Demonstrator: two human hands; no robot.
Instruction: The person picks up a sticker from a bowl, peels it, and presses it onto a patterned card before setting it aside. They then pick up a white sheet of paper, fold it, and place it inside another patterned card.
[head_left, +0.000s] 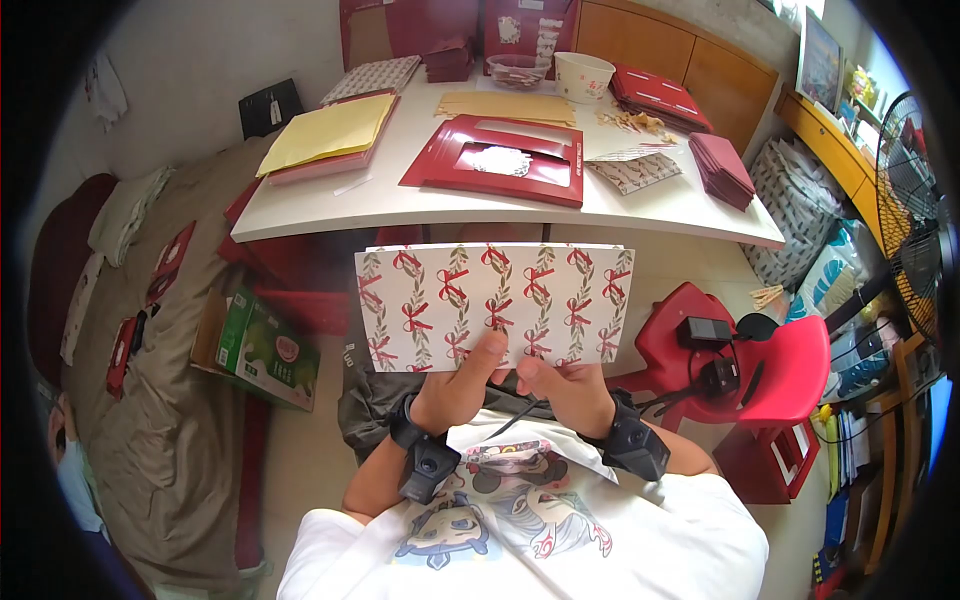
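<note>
A white sheet of patterned paper with red bows and green leaf sprigs is held up in front of my chest. A second white edge shows just behind its top edge. My left hand grips the lower edge near the middle, thumb on the printed face. Close beside it, my right hand pinches the same edge, thumb also in front. The fingers behind the sheet are mostly hidden. Beyond it on the white table lies a flat red box sleeve with cut-out windows, and a folded patterned piece to its right.
Yellow sheets lie on the table's left, dark red packets on its right. Farther back stand a white paper tub and a clear container. A red chair holds dark devices. A green carton sits left, a fan right.
</note>
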